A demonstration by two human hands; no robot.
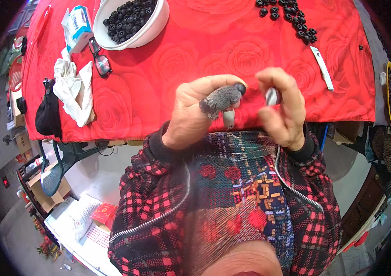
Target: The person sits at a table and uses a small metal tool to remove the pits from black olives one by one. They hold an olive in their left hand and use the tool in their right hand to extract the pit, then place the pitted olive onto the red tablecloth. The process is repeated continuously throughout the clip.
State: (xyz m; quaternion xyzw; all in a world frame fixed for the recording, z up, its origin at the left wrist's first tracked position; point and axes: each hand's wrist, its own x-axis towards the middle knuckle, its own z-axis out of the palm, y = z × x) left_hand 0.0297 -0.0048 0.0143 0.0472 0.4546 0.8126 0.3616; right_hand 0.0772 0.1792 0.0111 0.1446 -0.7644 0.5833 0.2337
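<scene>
In front of my chest, just over the table's near edge, my left hand (193, 106) pinches a small black bead-like piece (239, 88) at its fingertips. A worn grey fuzzy cover (221, 99) wraps a digit of that hand. Below it shows a pale whitish tip (228, 118), too small to identify. To the right, apart from the left, my right hand (285, 110) is curled and smeared by motion. Among its fingers is a small pale and dark thing (272, 96); whether it is held or worn on a finger I cannot tell.
A red rose-patterned cloth (181, 62) covers the table. At the back left stand a white bowl (133, 42) of black pieces and a blue-white box (79, 25). Glasses (101, 60), white cloth (73, 87) and a black mask-like item (47, 112) lie left. Loose black pieces (299, 20) and a white strip (322, 68) lie right.
</scene>
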